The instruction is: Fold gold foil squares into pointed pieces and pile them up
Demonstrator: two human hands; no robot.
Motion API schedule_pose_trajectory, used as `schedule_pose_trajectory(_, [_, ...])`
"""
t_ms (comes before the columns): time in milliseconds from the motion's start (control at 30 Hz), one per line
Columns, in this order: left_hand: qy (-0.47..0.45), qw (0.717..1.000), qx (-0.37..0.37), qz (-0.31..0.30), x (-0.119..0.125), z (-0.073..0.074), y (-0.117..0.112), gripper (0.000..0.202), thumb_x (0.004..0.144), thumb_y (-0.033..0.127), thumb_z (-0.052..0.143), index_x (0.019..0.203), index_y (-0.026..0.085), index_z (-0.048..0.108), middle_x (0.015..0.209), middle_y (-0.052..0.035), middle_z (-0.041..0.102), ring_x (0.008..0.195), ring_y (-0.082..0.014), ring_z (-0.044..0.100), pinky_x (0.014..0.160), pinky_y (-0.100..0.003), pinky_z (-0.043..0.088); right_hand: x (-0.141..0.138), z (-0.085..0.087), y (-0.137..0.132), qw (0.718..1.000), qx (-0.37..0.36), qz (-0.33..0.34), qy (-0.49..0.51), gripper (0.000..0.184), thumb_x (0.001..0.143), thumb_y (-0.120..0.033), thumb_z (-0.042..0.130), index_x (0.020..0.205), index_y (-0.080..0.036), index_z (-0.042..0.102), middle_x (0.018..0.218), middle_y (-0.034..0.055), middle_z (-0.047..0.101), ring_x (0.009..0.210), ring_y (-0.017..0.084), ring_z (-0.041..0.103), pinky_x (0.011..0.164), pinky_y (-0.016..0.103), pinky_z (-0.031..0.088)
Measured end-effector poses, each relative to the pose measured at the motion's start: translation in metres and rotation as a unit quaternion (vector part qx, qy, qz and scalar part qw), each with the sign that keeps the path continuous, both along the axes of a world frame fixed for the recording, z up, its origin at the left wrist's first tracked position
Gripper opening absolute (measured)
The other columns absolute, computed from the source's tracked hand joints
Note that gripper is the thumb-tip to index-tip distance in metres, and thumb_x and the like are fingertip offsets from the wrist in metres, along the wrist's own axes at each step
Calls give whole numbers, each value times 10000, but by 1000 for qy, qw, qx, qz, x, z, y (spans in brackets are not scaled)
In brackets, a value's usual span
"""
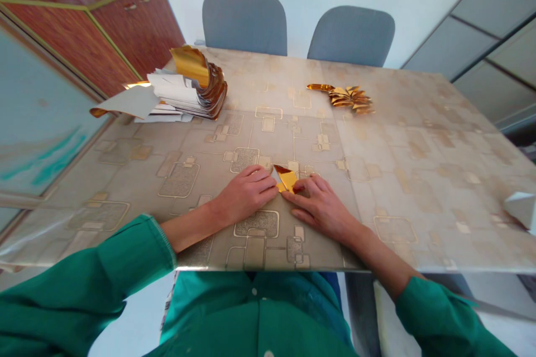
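Sleeves [136, 256] of green lead to a left hand [253, 187] and right hand [322, 203], fingers drawn close, holding opposite sides of partly folded gold paper [288, 179] on a patterned table [393, 178]. Beyond: paper stack [178, 93] at left, folded gold pieces [350, 99] at right, then 2 grey chairs [245, 22].

On the beige patterned tabletop [389, 178], a folded gold paper piece [288, 179] lies between your left hand [253, 188] and right hand [321, 204]; beyond it, a gold-and-white paper stack [184, 95] sits left, a pleated gold paper cluster [350, 99] right.
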State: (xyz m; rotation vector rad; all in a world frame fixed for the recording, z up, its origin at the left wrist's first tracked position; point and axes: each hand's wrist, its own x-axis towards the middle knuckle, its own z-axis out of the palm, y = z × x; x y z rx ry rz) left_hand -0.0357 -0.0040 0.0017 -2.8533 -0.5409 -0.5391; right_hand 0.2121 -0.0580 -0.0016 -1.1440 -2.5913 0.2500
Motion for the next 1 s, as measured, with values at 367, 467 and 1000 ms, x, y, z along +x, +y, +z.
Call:
schedule_pose_trajectory(367, [20, 999, 36, -24, 10, 2, 14, 154, 979, 159, 515, 973, 145, 669, 863, -49, 681, 819, -179, 612, 724, -296, 479, -8, 3, 4, 998, -30, -32, 44, 345, 969, -345, 519, 1272, -223, 629, 1079, 105, 573, 1023, 256, 490, 945, 471, 410])
schedule_pose_trajectory(467, [20, 999, 42, -21, 10, 0, 15, 168, 984, 153, 501, 967, 138, 667, 871, -55, 683, 811, -173, 617, 727, -291, 484, -3, 3, 6, 996, -26, -18, 83, 338, 970, -262, 504, 1291, -195, 586, 1101, 105, 609, 1018, 241, 510, 941, 447, 434])
schedule_pose_trajectory(1000, [11, 1000, 12, -15, 10, -1, 8, 231, 1020, 164, 418, 1047, 151, 647, 939, -62, 694, 886, -173, 628, 779, -294, 508, -11, 4, 17, 996, 6, -7, 91, 240, 994, -250, 484, 1088, -192, 697, 976, 89, 658, 908, 205, 543, 826, 361, 481])
